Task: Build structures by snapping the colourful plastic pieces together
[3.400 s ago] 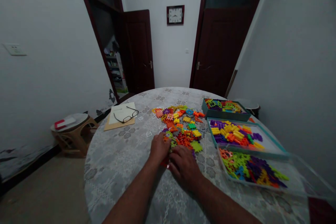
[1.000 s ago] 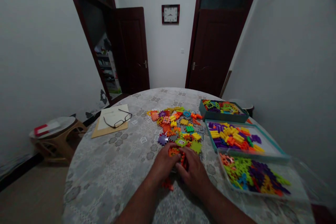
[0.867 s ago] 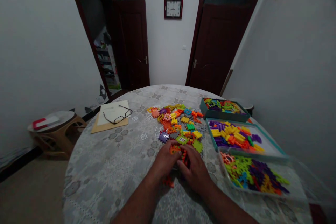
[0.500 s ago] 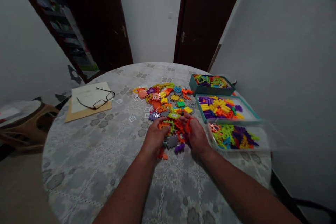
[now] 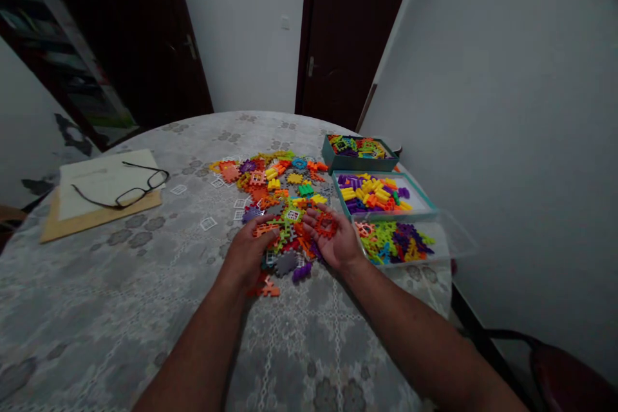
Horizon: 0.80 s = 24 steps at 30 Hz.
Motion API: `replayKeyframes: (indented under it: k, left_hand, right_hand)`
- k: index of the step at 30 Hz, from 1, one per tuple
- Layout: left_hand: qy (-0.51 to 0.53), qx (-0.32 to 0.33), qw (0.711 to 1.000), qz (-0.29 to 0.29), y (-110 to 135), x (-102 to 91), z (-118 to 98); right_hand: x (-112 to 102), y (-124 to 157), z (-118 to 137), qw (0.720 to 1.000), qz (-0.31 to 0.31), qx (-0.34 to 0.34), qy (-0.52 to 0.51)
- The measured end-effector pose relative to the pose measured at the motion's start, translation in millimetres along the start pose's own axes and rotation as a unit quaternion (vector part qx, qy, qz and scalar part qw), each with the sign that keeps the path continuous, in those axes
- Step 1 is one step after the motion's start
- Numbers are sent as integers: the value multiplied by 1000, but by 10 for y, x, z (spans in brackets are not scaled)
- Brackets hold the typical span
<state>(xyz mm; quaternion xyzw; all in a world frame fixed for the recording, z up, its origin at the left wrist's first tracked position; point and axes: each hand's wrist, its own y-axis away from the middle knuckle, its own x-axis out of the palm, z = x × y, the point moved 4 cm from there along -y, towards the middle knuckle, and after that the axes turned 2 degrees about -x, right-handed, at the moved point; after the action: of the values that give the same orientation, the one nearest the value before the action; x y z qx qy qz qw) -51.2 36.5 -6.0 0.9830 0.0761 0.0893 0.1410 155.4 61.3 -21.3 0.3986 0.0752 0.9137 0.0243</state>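
Note:
A pile of colourful interlocking plastic building pieces (image 5: 284,190) lies mid-table, with both hands at its near end. My right hand (image 5: 340,246) is turned palm up and holds a red toothed ring-shaped building piece (image 5: 326,225) across its palm and fingers. At the left of the pile, my left hand (image 5: 246,254) has its thumb and fingers closed round an orange building piece (image 5: 265,230). A grey toothed plate (image 5: 286,263) and a purple piece (image 5: 302,272) lie between the hands. Orange pieces (image 5: 264,288) rest beside my left wrist.
To the right stand a green box (image 5: 337,159) of pieces, a teal-rimmed tray (image 5: 422,203) of yellow and purple connectors, and a clear lid (image 5: 454,239) beside more sorted pieces. Glasses (image 5: 130,196) lie on paper (image 5: 77,183) at the left. White window-shaped pieces (image 5: 208,224) are scattered nearby.
The view has swung to the right. My right hand has turned palm up, so the red ring piece now shows fully. My left hand stays round the orange piece.

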Motion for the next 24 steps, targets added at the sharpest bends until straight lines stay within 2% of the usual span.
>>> replayKeyframes:
  k: [4, 8, 14, 18, 21, 24]
  left_hand:
    - [10, 12, 1000, 4, -6, -26, -67]
    - [42, 9, 999, 16, -35, -63, -86]
    - [96, -22, 995, 27, -106, -128, -108]
    - [124, -32, 991, 46, -137, -145, -101]
    - [131, -37, 989, 53, -165, -160, -69]
    - [145, -43, 986, 64, -190, -169, -46]
  right_hand:
    - [72, 35, -1, 999, 4, -28, 39]
    - [188, 120, 24, 996, 23, -10, 91]
    - [281, 238, 330, 983, 74, 36, 166]
    - [150, 181, 686, 967, 51, 1, 251]
    - [-22, 9, 985, 951, 29, -19, 307]
    - [-209, -265, 1262, 952, -16, 10, 304]
